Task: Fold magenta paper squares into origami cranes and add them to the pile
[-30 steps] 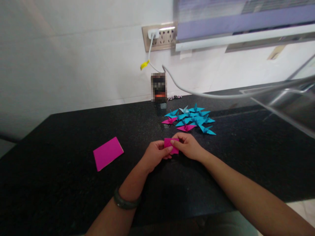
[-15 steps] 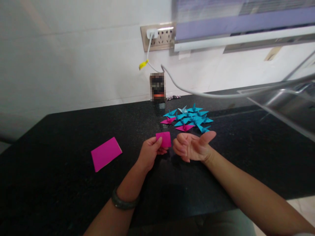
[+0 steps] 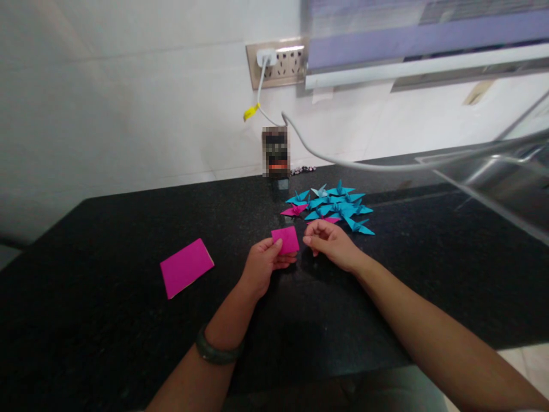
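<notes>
A folded pink paper square (image 3: 286, 237) is over the middle of the black counter, on the near side of a cluster of paper cranes. The left hand (image 3: 261, 266) pinches its lower left part, thumb on top and fingers beneath. Just beside its right edge, apart from it, is the right hand (image 3: 332, 246), its fingers loosely curled with the thumb near them; whether the tips meet, I cannot tell. A dark bangle (image 3: 218, 350) circles the left forearm.

Behind the hands sit blue cranes (image 3: 338, 209), crowded together, with a pale crane (image 3: 319, 191) at the back and two pink cranes (image 3: 294, 210) toward the front, one partly hidden by the right hand. To the left, a larger pink sheet or stack (image 3: 187, 269) lies flat on the speckled, glossy counter (image 3: 128, 229).

Along the back, a blurred-out dark object (image 3: 277, 151) stands against the white wall (image 3: 128, 103), a beaded strand (image 3: 303, 169) beside it. Above, a white plug (image 3: 266, 57) fills part of a socket panel (image 3: 289, 77); its cable (image 3: 373, 167), with a yellow tag (image 3: 251, 112), runs rightward past a shiny metal surface (image 3: 501, 174). A purple panel (image 3: 386, 34) hangs upper right.
</notes>
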{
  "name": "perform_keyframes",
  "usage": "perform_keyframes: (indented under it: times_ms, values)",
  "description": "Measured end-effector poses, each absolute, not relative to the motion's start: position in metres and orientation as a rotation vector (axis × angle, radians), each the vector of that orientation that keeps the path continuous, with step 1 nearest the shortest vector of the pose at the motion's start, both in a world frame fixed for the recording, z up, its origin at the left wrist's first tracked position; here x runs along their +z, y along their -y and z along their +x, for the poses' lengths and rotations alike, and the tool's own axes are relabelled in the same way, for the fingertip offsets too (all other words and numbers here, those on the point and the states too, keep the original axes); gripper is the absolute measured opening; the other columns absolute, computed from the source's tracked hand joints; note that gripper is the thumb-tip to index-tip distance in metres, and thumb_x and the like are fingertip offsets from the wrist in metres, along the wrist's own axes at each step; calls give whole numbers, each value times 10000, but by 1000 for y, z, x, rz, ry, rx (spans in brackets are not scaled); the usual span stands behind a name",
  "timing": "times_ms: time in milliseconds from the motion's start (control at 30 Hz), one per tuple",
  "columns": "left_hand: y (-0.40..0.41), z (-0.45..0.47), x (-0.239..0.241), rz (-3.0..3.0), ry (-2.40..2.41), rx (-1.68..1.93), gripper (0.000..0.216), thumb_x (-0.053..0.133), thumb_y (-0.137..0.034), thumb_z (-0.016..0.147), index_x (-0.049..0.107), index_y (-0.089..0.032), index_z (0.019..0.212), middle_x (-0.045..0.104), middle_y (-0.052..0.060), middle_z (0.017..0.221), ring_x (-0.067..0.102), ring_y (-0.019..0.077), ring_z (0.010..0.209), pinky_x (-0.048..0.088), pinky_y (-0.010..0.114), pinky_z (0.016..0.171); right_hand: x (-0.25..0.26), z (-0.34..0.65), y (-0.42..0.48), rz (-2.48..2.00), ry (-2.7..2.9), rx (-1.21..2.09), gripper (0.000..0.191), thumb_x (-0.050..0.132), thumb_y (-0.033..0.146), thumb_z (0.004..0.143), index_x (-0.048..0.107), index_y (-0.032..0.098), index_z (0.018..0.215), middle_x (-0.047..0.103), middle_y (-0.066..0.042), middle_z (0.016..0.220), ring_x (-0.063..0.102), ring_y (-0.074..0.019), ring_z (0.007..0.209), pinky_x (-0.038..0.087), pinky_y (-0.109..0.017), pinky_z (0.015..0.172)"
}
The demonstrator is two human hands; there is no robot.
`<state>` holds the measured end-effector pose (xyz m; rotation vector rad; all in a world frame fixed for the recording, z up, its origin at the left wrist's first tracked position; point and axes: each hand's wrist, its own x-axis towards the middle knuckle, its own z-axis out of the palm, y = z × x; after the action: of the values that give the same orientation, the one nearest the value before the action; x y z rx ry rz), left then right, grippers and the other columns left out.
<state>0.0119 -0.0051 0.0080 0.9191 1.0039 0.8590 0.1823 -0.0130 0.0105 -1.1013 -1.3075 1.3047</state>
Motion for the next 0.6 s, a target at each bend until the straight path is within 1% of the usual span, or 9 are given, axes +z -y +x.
perform_keyframes:
  times_ms: [100, 400, 467, 533, 600]
  values:
    - [6, 12, 10, 920, -1001, 855, 249, 588, -352, 717, 617, -119, 804, 676, 60, 645, 618, 125, 534, 457, 209, 505, 8, 183, 14, -1065, 1349, 1349, 300, 688, 350, 631, 478, 177, 759, 435, 75, 566, 413, -56, 474, 383, -188, 442]
    - [6, 10, 8, 930, -970, 803, 265, 569, -354, 737, 620, -114, 837, 676, 69, 656, 619, 124, 540, 451, 201, 504, 2, 179, 14, -1037, 1441, 1382, 248, 647, 316, 679, 467, 173, 774, 447, 59, 599, 409, -59, 486, 370, -194, 448]
    - [7, 10, 9, 931, -964, 792, 264, 575, -352, 733, 628, -112, 831, 677, 72, 657, 621, 126, 544, 454, 203, 510, 1, 178, 15, -1014, 1471, 1288, 238, 639, 274, 686, 469, 181, 824, 464, 48, 646, 424, -64, 516, 378, -202, 473]
    - [7, 11, 9, 941, -978, 781, 269, 592, -347, 721, 634, -109, 838, 682, 80, 673, 625, 130, 550, 455, 206, 512, 2, 178, 16, -1020, 1557, 1086, 256, 630, 216, 692, 492, 193, 906, 485, 21, 738, 451, -78, 579, 387, -212, 507]
    - [7, 12, 9, 949, -1007, 772, 276, 607, -344, 709, 635, -108, 849, 687, 88, 694, 630, 137, 556, 453, 208, 509, 3, 179, 17, -1037, 1701, 860, 235, 615, 174, 703, 551, 206, 927, 484, -21, 866, 475, -101, 676, 407, -232, 553]
